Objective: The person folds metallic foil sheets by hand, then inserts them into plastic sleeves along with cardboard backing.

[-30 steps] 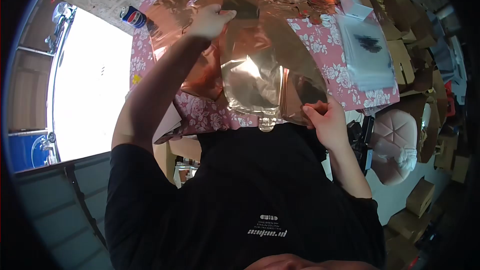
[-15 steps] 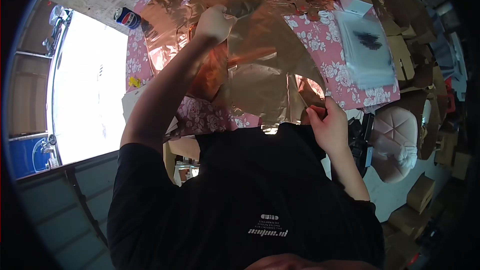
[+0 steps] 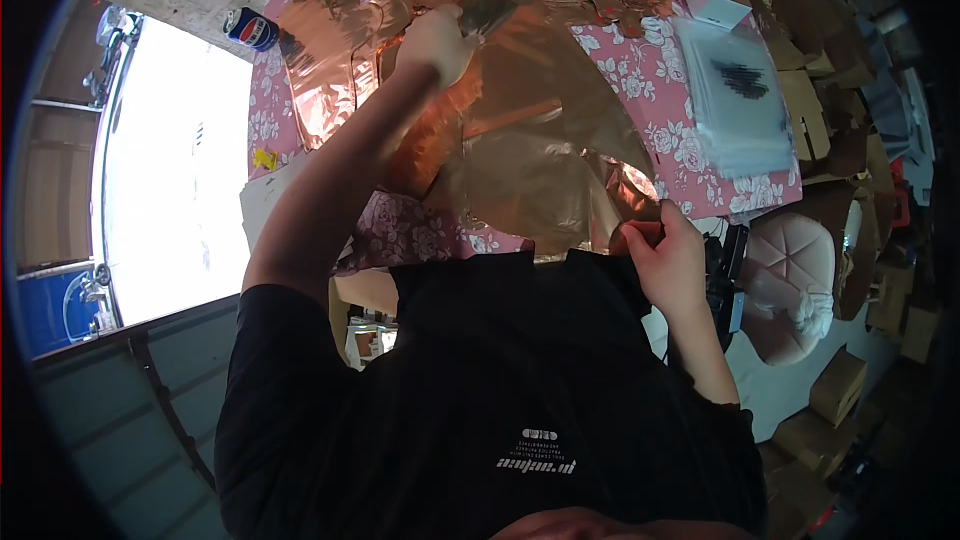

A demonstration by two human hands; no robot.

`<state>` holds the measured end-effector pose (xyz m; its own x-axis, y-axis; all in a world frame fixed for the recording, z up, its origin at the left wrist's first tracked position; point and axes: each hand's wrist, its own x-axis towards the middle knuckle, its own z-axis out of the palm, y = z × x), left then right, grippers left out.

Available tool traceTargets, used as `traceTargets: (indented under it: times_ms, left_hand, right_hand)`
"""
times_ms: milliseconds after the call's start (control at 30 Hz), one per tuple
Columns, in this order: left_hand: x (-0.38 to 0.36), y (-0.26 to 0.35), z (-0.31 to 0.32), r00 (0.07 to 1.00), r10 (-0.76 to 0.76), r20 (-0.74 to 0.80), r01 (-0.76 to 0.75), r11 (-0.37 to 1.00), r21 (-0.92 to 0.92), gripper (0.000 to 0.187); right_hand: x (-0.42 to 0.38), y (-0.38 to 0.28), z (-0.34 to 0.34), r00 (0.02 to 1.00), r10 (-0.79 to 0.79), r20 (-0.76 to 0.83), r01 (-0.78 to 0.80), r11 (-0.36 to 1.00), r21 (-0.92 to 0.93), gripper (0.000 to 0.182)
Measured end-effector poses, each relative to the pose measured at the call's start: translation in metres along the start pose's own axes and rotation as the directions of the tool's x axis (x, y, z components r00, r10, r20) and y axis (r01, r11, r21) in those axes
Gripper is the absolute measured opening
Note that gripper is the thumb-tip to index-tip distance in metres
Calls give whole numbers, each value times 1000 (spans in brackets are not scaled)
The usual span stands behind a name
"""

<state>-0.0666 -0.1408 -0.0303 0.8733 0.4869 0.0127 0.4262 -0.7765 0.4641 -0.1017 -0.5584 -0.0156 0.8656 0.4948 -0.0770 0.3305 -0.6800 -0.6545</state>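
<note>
I reckoned the broad, copper-coloured foil sheet (image 3: 530, 165), pinched at its edges by the left hand (image 3: 437, 45) and right hand (image 3: 668, 258), could crease or tear under uneven pulling. Below both grips spread a pink, white-flowered table covering (image 3: 628, 85); right of the right grip, a pale padded seat (image 3: 785, 275); left of the left grip, a blue metal can (image 3: 250, 30).

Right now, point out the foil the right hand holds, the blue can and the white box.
Foil (image 3: 530, 165): head view, middle of the sheet.
Blue can (image 3: 252, 30): head view, its side.
White box (image 3: 722, 10): head view, its near side.
</note>
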Motion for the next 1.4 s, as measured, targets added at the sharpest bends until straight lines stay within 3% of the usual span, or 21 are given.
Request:
traceTargets:
  times_ms: [267, 467, 667, 800, 867, 900, 967, 1033, 1133, 1267, 1333, 1400]
  left_hand:
    - [-2, 7, -3, 999, 42, -7, -41, 991, 129, 49]
    - [0, 1, 5, 990, 124, -74, -111, 981, 156, 47]
    - [-2, 3, 4, 982, 183, -43, -173, 969, 177, 46]
    - [0, 3, 6, 981, 190, -38, -179, 962, 206, 47]
    - [-6, 12, -3, 993, 117, 21, -119, 974, 194, 49]
    - [-7, 11, -2, 993, 114, 22, -116, 974, 195, 49]
    - [-11, 11, -1, 985, 101, -138, -82, 987, 136, 50]
    - [-17, 7, -14, 980, 113, -166, -84, 982, 170, 50]
    - [-48, -1, -51, 965, 149, -217, -117, 981, 154, 49]
    - [-134, -19, -91, 918, 279, -281, -257, 960, 113, 41]
    - [-172, -20, -98, 972, -59, -226, 51, 998, -41, 37]
    - [-199, -33, -92, 972, -82, -218, 88, 996, 15, 37]
  right_hand:
    - [2, 5, 1, 1000, -5, -19, 4, 999, -35, 29]
    - [2, 6, 1, 999, 31, -22, -33, 998, -62, 27]
    - [3, 3, -3, 999, 28, -20, -29, 996, -87, 27]
    - [4, 6, -4, 999, 45, -24, -47, 995, -91, 31]
    - [3, 7, -3, 997, 75, -3, -75, 995, -67, 33]
    - [1, 5, -3, 997, 56, -59, -64, 988, -143, 38]
    - [-2, 0, -5, 994, 31, -108, -54, 974, -219, 44]
    - [-4, -7, -10, 949, -146, -281, 56, 950, -307, 56]
    - [-6, -7, -15, 899, -253, -358, 180, 958, -224, 60]
    - [-2, -10, -14, 889, -374, -264, 348, 927, -142, 56]
    - [6, -12, -7, 868, -469, -164, 455, 883, -119, 54]
    - [13, -9, 5, 868, -478, -130, 468, 878, -106, 54]
